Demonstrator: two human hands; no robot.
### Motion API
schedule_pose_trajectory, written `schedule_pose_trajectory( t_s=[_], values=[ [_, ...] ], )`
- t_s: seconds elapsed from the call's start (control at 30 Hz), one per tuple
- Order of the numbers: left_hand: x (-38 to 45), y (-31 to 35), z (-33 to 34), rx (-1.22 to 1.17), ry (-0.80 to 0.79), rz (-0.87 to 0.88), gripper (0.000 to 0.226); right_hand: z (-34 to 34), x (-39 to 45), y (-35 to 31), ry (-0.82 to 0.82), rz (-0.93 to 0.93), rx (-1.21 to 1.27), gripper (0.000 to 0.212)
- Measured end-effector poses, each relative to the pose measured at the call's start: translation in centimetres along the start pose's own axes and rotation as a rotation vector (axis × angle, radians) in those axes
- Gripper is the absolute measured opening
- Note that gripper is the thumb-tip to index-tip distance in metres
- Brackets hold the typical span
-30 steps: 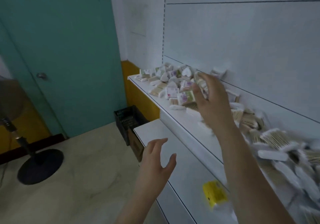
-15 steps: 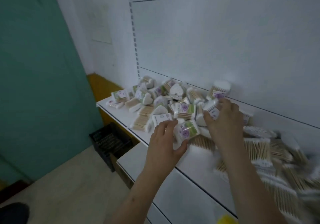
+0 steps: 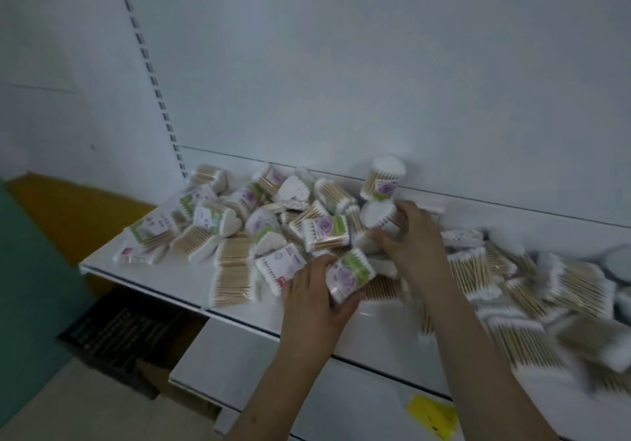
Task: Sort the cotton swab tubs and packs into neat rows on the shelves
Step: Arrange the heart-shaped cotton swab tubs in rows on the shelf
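Note:
A jumbled heap of cotton swab tubs and packs point(image 3: 239, 235) covers the white shelf point(image 3: 164, 280). My left hand point(image 3: 310, 307) grips a tub with a purple and green label point(image 3: 351, 275) at the front of the heap. My right hand point(image 3: 409, 239) curls round a white-topped tub point(image 3: 379, 215) just behind it. Another labelled tub point(image 3: 384, 179) stands upright against the back panel above my right hand. Flat packs of wooden-stick swabs point(image 3: 553, 290) lie piled to the right, blurred.
A lower white shelf point(image 3: 246, 365) juts out beneath, with a yellow tag point(image 3: 432, 415) on it. A black crate point(image 3: 126, 334) and a cardboard box point(image 3: 157, 379) sit on the floor at the left. A teal door point(image 3: 30, 287) is at the far left.
The view has swung right and closer to the shelf. My left hand rose from below the shelf and took hold of the purple-labelled tub. My right hand stayed in the heap, closing on a tub.

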State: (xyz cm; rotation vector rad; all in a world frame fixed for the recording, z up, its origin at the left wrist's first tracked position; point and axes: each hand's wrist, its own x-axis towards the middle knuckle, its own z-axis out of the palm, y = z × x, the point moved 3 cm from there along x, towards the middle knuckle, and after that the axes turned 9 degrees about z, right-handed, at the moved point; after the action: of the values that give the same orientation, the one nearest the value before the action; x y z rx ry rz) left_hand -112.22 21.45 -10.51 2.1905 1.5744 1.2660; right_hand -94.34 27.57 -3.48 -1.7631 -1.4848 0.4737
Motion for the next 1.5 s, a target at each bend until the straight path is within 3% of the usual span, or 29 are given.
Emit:
schedule_pose_trajectory(
  t_s=[0.4, 0.57, 0.7, 0.87, 1.17, 1.5],
  values=[
    [0.4, 1.3, -2.7, -0.48, -0.057, 0.051, 0.062, -4.5, -6.2, 0.2, 0.37, 0.156, 0.169, 0.038],
    [-0.4, 3.9, -2.4, -0.643, -0.156, 0.068, 0.053, -8.0, -9.5, 0.7, 0.488, 0.208, 0.379, 0.029],
    [-1.2, 6.8, -1.1, -0.708, -0.239, 0.099, 0.052, -11.2, -12.6, 1.6, 0.533, 0.224, 0.504, 0.039],
    [-2.8, 13.7, 1.8, -0.759, -0.334, 0.169, 0.051, -17.9, -16.7, 4.6, 0.643, 0.121, 0.429, 0.034],
    [-10.4, 32.2, 10.7, -0.857, -0.559, 0.328, 0.052, -35.1, -28.3, 15.5, 0.845, 0.135, 0.374, 0.028],
    [-20.7, 50.7, 21.4, -0.93, -0.871, 0.517, 0.05, -50.7, -42.2, 26.3, 1.112, 0.31, 0.214, 0.028]
  ],
)
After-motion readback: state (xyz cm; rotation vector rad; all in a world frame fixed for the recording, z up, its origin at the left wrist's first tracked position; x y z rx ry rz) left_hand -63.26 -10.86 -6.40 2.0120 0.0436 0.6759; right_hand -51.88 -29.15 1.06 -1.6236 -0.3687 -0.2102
